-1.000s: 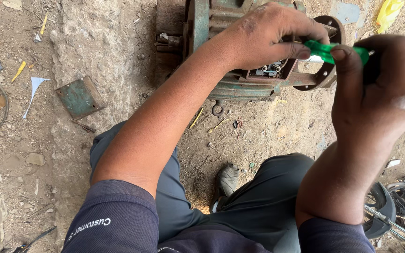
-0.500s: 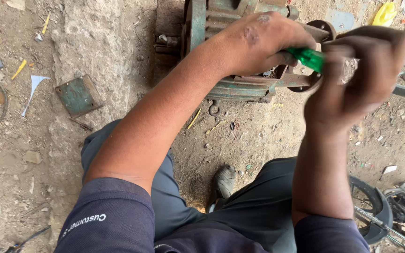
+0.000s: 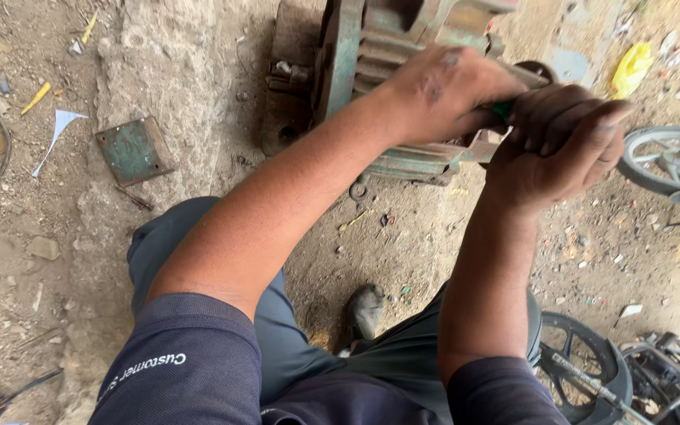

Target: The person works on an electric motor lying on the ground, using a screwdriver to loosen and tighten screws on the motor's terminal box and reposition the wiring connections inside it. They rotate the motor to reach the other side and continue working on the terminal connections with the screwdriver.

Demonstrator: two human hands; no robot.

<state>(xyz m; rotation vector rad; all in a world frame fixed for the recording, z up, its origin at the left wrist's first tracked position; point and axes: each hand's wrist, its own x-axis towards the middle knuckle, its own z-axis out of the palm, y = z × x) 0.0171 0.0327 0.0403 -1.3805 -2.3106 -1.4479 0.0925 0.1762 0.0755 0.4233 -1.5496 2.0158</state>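
A worn green electric motor (image 3: 371, 47) lies on the dirt ground in front of me. My left hand (image 3: 442, 94) rests on its top right side, fingers curled around a green-handled tool (image 3: 504, 109), likely a screwdriver. My right hand (image 3: 560, 145) is closed over the same green handle, just right of the left hand. Only a small patch of the handle shows between the two hands; the tool's tip is hidden.
A square green metal cover plate (image 3: 134, 149) lies on the ground at left. Small washers (image 3: 358, 190) lie below the motor. A yellow scrap (image 3: 630, 69) sits at top right. Wheels (image 3: 670, 161) and bike parts (image 3: 592, 370) stand at right. My shoe (image 3: 366, 308) is below.
Both hands have closed tighter together on the green handle, which is now mostly covered. The right hand has turned and dropped lower. The camera has shifted slightly.
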